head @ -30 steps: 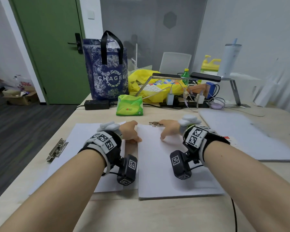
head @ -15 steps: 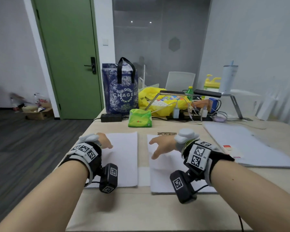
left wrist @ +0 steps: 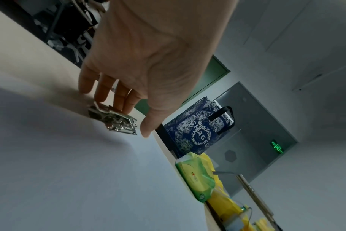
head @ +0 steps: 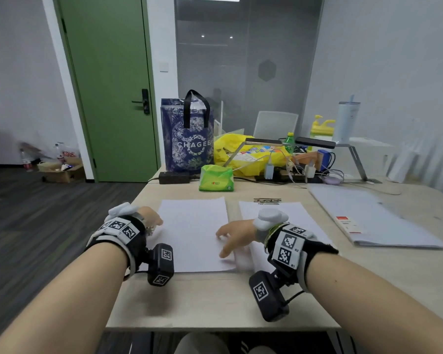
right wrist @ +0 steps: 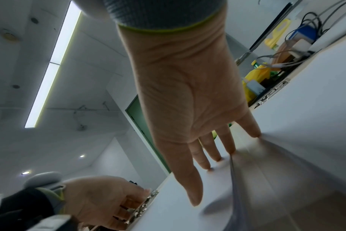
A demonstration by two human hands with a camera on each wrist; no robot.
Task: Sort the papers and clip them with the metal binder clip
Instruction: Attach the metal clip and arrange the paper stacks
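Observation:
Two white paper stacks lie side by side on the table: the left stack and the right stack. A metal binder clip sits at the left stack's left edge. My left hand reaches it: the fingers touch its top and the thumb stays clear. My right hand lies with spread fingers pressing on the paper where the two stacks meet; a sheet edge there is blurred. A second metal clip lies at the right stack's far edge.
A green tissue pack, a blue tote bag, a yellow bag, chargers and cables crowd the table's far side. A large grey folder lies at the right. The table's left edge is close to my left hand.
My left hand has moved left across the left stack to the clip at its edge. My right hand has slid left from the right stack to the seam between stacks. The head view has tilted up.

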